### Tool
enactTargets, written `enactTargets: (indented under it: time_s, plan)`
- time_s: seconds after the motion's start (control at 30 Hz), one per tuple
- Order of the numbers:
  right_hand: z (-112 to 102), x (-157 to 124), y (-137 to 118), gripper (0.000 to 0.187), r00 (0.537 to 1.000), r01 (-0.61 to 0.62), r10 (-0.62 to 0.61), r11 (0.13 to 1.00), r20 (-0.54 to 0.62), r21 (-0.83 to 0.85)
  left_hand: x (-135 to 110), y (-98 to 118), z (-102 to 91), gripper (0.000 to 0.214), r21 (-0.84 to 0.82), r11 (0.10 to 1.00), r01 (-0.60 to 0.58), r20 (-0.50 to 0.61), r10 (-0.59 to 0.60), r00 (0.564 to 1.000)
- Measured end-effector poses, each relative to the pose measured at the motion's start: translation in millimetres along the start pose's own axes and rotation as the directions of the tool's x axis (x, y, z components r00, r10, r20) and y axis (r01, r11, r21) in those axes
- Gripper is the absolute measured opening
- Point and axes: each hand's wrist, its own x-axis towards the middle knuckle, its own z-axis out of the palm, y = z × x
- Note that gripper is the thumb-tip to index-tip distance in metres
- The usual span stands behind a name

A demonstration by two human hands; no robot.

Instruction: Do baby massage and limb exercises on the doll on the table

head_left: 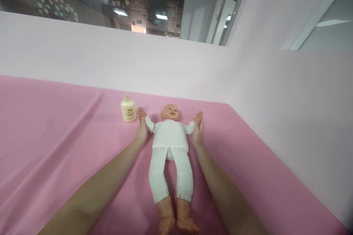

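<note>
A baby doll (170,136) in a white top and white trousers lies on its back, head away from me and bare feet towards me. Both its arms are raised out to the sides. My left hand (141,130) is closed round the doll's forearm on the left, just below its hand. On the other side my right hand (198,134) grips the doll's other forearm near the wrist. My fingers are partly hidden behind the doll's sleeves. A cream bottle (128,109) with a dark printed label stands upright just left of the doll's raised hand.
The doll and bottle rest on a pink sheet (68,128), wrinkled at the left. A white wall (110,58) rises behind, and another white wall (289,99) closes the right side. Above the back wall, a window (96,11) shows ceiling lights.
</note>
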Motion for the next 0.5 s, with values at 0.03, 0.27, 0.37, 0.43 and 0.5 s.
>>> enactTargets:
  time_s: [0.03,0.27,0.37,0.43,0.5]
  plan:
    - [3.4,-2.4,-6.5,0.067,0.998,0.011,-0.012,1.000,0.056,0.016,-3.5,3.8,1.8,0.059,0.045,0.999,-0.026,0.024,0.025,0.999]
    - [7.4,-14.7,-19.3,0.055,0.928,0.052,0.005,0.989,0.373,-0.141,-17.7,21.2,15.6,0.059,0.178,0.922,-0.343,0.366,0.261,0.893]
    - [4.6,-14.0,-16.9,0.049,0.892,0.141,-0.005,0.953,0.452,-0.268,-16.0,15.8,16.3,0.054,0.292,0.878,-0.379,0.418,0.239,0.876]
    - [3.8,-12.6,-16.8,0.052,0.872,0.198,-0.026,0.932,0.488,-0.304,-14.1,10.2,16.0,0.050,0.367,0.844,-0.392,0.447,0.209,0.870]
    - [3.5,-11.7,-17.7,0.056,0.861,0.235,-0.041,0.916,0.507,-0.325,-12.8,5.8,15.8,0.047,0.406,0.819,-0.405,0.468,0.194,0.862]
